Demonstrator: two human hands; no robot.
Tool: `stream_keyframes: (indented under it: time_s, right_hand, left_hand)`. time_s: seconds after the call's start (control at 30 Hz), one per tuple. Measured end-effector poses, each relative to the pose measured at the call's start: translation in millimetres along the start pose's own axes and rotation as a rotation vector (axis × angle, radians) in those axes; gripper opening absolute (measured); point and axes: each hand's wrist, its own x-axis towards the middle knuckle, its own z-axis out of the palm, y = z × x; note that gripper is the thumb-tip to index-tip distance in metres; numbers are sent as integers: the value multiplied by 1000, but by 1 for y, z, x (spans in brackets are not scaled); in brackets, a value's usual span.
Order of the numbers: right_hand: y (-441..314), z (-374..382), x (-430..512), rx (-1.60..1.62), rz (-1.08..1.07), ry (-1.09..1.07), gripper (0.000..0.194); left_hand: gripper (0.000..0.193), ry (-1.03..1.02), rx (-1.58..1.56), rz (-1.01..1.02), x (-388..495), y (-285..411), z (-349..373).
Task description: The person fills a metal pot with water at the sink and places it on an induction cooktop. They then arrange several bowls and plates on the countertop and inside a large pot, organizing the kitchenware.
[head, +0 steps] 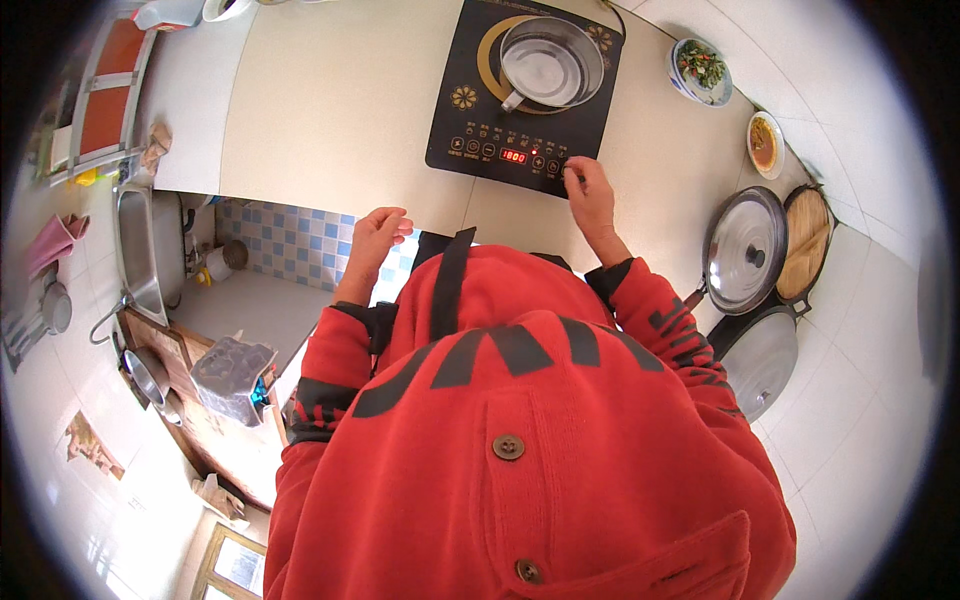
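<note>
A black induction cooktop (480, 124) lies on the counter before me, with red lit digits on its control panel. On it stands a stainless steel saucepan (551, 71); its short handle points toward me. The pan looks to hold clear liquid, though reflections make this uncertain. My right hand (592, 199) is at the panel's near right corner, its fingers bent and a fingertip on or just over the touch keys. In front of my body, near the counter's edge, my left hand (376, 238) hovers with fingers loosely curled and nothing in them.
Right of the cooktop sit a bowl of chopped greens (701, 71) and a bowl of reddish sauce (765, 145). Nearer me are a lidded frying pan (746, 251), a wooden board (804, 240) and another glass lid (761, 367). A steel sink (139, 247) is at the left.
</note>
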Motion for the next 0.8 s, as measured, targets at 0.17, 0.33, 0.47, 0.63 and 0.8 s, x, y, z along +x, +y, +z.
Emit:
stream_keyframes:
  time_s: [0.17, 0.33, 0.47, 0.63, 0.8]
  right_hand:
    - [-20, 3, -23, -217, -202, -318, 15]
    - [-27, 6, -27, -300, -113, -466, 22]
    - [-28, 8, -23, -318, -130, -469, 23]
    - [-19, 17, -20, -367, -101, -495, 24]
    - [-12, 22, -14, -290, -148, -461, 25]
  left_hand:
    - [24, 4, 6, -5, -3, -3, 1]
    - [24, -3, -29, 2, -5, -5, 0]
    - [25, -26, 8, 9, -4, -2, 0]
    - [23, -15, 15, 60, 0, -9, -5]
    - [23, -82, 28, 94, 16, -25, -10]
